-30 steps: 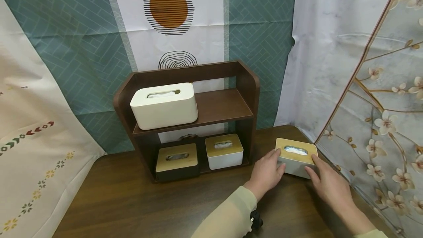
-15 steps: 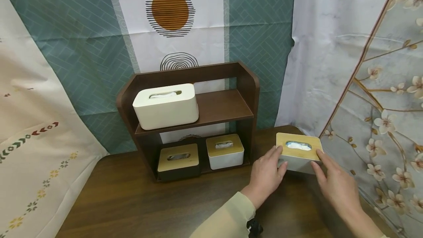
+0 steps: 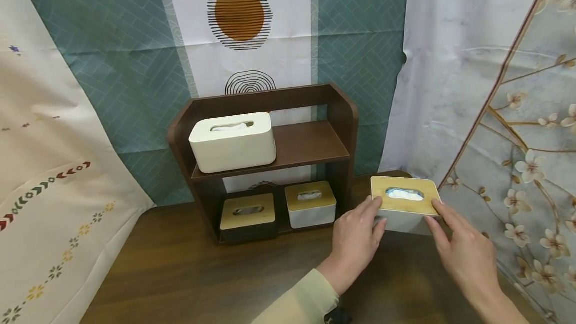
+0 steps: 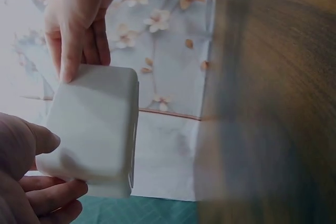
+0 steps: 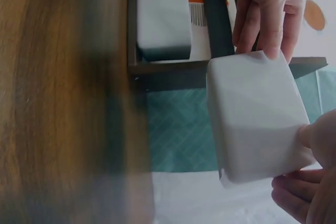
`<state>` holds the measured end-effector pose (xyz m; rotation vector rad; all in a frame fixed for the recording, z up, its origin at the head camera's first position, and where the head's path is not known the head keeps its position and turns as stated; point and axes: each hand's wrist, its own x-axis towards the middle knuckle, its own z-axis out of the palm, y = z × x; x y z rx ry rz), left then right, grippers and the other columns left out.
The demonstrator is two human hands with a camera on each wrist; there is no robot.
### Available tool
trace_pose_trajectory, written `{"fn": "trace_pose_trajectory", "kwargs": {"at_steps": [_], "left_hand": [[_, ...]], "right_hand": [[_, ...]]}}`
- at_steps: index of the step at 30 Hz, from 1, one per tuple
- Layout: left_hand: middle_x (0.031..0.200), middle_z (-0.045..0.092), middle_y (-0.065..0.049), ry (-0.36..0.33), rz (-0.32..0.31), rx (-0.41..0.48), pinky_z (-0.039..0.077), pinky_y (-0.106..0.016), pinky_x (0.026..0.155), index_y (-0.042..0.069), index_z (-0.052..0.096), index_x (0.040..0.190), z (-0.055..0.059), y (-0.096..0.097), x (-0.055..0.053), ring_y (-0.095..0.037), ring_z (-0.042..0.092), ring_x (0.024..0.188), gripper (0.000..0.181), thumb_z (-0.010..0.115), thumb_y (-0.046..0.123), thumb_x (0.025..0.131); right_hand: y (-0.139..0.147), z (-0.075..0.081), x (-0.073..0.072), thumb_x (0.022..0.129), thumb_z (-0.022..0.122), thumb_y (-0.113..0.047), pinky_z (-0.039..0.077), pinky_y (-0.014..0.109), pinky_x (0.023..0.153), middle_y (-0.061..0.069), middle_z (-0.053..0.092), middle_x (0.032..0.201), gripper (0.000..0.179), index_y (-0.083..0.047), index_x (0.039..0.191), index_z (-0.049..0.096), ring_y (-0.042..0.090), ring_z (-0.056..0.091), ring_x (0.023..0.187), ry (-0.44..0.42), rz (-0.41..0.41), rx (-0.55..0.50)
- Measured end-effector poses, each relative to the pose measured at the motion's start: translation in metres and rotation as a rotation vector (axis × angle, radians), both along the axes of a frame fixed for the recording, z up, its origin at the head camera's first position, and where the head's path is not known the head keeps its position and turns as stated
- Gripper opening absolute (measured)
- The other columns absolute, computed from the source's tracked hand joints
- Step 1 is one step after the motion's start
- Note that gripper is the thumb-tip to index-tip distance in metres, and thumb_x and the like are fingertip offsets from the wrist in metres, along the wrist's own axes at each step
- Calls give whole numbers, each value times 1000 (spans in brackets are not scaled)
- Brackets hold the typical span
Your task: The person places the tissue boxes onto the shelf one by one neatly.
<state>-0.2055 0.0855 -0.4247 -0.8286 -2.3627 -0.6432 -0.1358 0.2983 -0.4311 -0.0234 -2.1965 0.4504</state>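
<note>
Both hands hold a white tissue box with a wooden lid (image 3: 405,221) above the table, to the right of the shelf. Its slot shows white tissue. My left hand (image 3: 355,236) grips the box's left end, and my right hand (image 3: 468,251) grips the right end, thumb on the near side. In the left wrist view, a gap separates the tissue box (image 4: 94,124) from the tabletop. The right wrist view shows the front of the box (image 5: 257,119), with fingers at both ends. Some fingertips are hidden behind it.
A dark brown two-tier shelf (image 3: 310,141) stands at the back of the wooden table (image 3: 189,274). Its upper tier bears a large cream tissue box (image 3: 234,149). Below are a black tissue box (image 3: 248,231) and a small white one (image 3: 312,216), both wooden-lidded. Curtains hang behind and at the sides.
The tissue box has risen off the table with both hands and shifted slightly left in the last half second. The head view has turned a little, so the shelf appears further right.
</note>
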Motion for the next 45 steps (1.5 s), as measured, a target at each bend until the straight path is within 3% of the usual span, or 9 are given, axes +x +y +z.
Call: {"fn": "trace_pose_trajectory", "kwargs": {"at_steps": [6,17,23,27,34,37,40,45], "left_hand": [[146,71,0,55,2,38,62,-27,91,20,70,150,10,-18,7,-12,76,118,53,84,36,101],[141,73,2,144,-12,130,60,-19,83,21,77,142,21,-51,13,-8,77,111,49,91,30,95],[139,73,0,186,-5,148,60,-17,78,20,78,140,26,-67,20,-8,78,108,50,93,27,93],[138,73,0,216,4,158,59,-15,74,19,79,140,29,-77,24,-7,80,99,50,94,25,92],[135,75,1,238,12,226,62,-22,69,18,81,135,36,-93,29,-8,81,91,46,95,22,91],[133,76,1,245,27,235,64,-27,72,18,81,134,40,-100,31,-10,81,94,44,94,22,92],[132,77,1,263,35,238,65,-29,75,18,81,134,45,-106,31,-11,82,97,45,95,21,91],[132,77,0,295,49,248,66,-32,79,17,81,132,55,-117,32,-14,81,103,46,96,21,89]], "right_hand": [[-8,8,2,91,90,-11,50,64,54,24,73,135,58,-8,146,72,52,75,97,44,31,12],[-30,23,5,86,92,-8,51,63,63,18,76,133,61,-9,144,74,47,77,103,101,94,39],[-42,28,7,81,95,-8,47,42,55,11,77,135,66,-11,143,75,42,78,104,135,131,35],[-51,32,6,81,95,-8,48,40,61,8,77,137,67,-13,144,75,37,77,107,152,149,28],[-65,39,4,98,84,-28,49,39,66,3,76,140,50,-16,146,75,26,77,108,183,198,17],[-71,43,2,95,87,-24,50,40,69,4,76,140,53,-15,146,75,30,78,110,188,217,16],[-76,47,0,85,92,-12,49,38,67,5,76,140,62,-14,145,75,32,79,105,189,237,14],[-83,58,-6,88,91,-14,50,38,68,6,75,141,60,-12,146,74,34,78,109,176,271,20]]}}
